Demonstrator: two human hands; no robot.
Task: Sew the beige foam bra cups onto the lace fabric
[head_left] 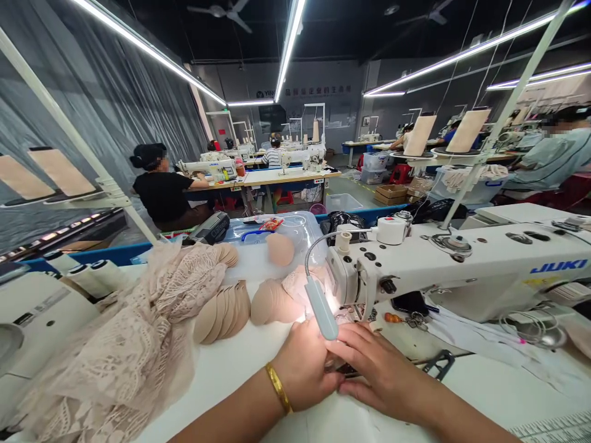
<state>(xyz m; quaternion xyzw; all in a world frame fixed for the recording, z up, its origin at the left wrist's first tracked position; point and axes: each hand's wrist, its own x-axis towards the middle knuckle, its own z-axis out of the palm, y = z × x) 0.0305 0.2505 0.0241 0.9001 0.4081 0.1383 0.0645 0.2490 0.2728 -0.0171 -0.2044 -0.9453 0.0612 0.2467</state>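
Observation:
My left hand [307,363], with a gold bangle [278,387] at the wrist, is closed in front of the sewing machine's needle area. Its fingertips are hidden. Right beside it, my right hand [376,369] bends its fingers toward the left one, and the thumbs nearly meet. What they pinch between them is mostly covered. A grey lamp [322,307] on a bent neck lights the spot from above. Pale pink lace [307,284] lies behind the lamp, by the head of the white sewing machine [443,258]. Left of it are fanned beige pads [226,312] and more beige pads [272,303].
A heap of beige lace [124,332] covers the left of the table. A clear plastic bin [295,231] at the back holds a loose pad [280,249]. Thread cones [420,134] stand at both sides. A black-clad person [161,191] sits ahead at another machine.

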